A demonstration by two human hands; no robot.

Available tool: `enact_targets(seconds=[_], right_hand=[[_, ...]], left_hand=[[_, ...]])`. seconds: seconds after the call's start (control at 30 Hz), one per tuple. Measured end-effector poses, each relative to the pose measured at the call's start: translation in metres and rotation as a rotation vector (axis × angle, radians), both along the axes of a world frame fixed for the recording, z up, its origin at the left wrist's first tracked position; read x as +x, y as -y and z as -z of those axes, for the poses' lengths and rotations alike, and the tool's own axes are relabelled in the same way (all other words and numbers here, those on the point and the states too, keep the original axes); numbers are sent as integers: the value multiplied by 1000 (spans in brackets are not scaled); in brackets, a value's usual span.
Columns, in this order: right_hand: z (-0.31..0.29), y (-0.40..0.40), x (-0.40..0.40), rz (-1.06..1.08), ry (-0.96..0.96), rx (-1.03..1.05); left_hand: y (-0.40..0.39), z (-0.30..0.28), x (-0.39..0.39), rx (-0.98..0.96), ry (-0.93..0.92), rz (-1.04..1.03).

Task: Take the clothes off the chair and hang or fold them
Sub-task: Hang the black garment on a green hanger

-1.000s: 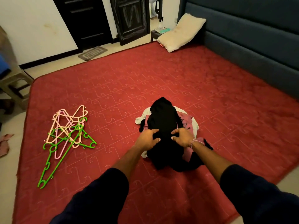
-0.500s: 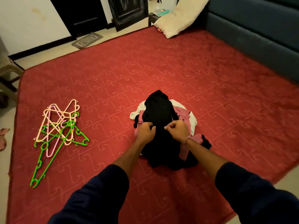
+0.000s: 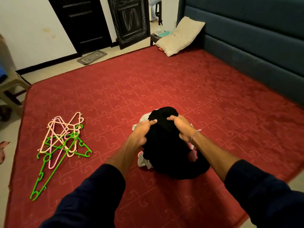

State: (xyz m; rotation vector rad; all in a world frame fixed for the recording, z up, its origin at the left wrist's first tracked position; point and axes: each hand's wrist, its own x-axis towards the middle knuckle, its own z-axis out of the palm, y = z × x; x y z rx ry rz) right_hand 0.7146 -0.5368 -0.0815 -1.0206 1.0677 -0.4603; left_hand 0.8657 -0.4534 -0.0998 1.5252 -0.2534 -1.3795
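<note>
A black garment (image 3: 166, 145) is bunched up on top of a small pile of pink and white clothes (image 3: 144, 160) on the red bed cover (image 3: 164, 83). My left hand (image 3: 142, 131) grips the garment's left side, thumb on top. My right hand (image 3: 181, 126) grips its right side, fingers curled into the cloth. The garment's top is lifted between the two hands; its lower part still lies on the pile. The clothes under it are mostly hidden.
A heap of pink, peach and green plastic hangers (image 3: 62, 139) lies on the cover to the left. A beige plastic chair (image 3: 9, 89) stands at the left edge. A cream pillow (image 3: 179, 37) leans by the blue padded headboard (image 3: 255, 38). Dark doors stand behind.
Both hands went from resting on the black garment to gripping it, and have raised its top part off the pile.
</note>
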Motion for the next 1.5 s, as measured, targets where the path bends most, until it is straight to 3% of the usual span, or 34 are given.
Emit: enact_targets(seconds=[0.23,0.37,0.47,0.63,0.73,0.83,1.07,1.23,1.37,1.5], right_hand=[[-61,-10,-7,-61,108,-78],[-97,-22,-12,-185,257,-5],[-122,-31,-11,-294,340,-77],[-166,-52,-14,-463,166,-241],[-179,-64,-7,-407,182,-246],[-195,-79,10,-281,359,-309],[-250,-116,36,-32,552,-549],[-296,-156,36,-43,639,-759],[-322,-183,38,-161,673,-871],[-338,-205,49,-239,592,-970]], left_hand=[[-12,-68,-6,-372,-150,-27],[-20,-107,-3,-467,-71,-101],[-24,-140,-1,-520,-42,-130],[-39,-199,8,-586,-118,-159],[-62,-230,2,-593,-95,-62],[-85,-251,0,-628,-71,43],[-127,-287,23,-647,192,66],[-164,-324,37,-678,128,71],[-198,-364,43,-819,29,114],[-228,-401,50,-881,71,145]])
